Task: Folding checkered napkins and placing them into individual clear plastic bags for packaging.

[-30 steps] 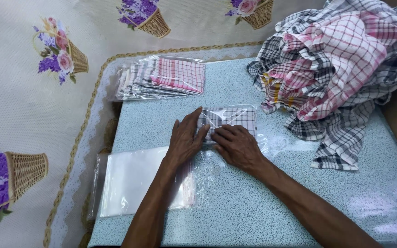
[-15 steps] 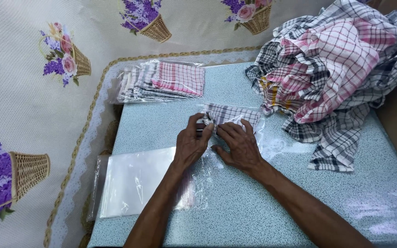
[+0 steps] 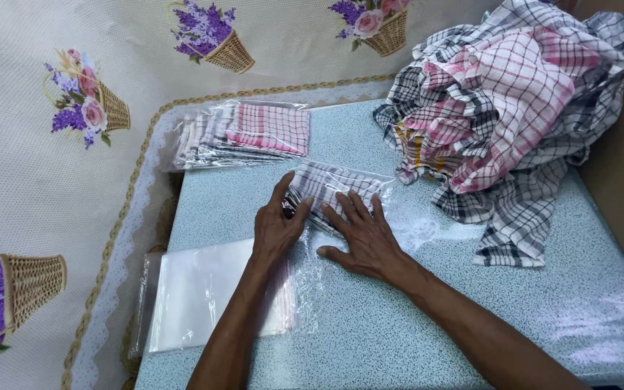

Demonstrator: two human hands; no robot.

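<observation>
Two flat hands, left hand [image 3: 277,225] and right hand [image 3: 362,235], grip released, press one bagged checked cloth [image 3: 337,186]

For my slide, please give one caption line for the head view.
Both hands, left hand and right hand, press a bagged checked cloth flat on a speckled blue table.

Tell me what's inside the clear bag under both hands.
The clear bag holds a folded checked cloth, dark and white. The left hand and right hand cover its near end, so that part is hidden.
</observation>
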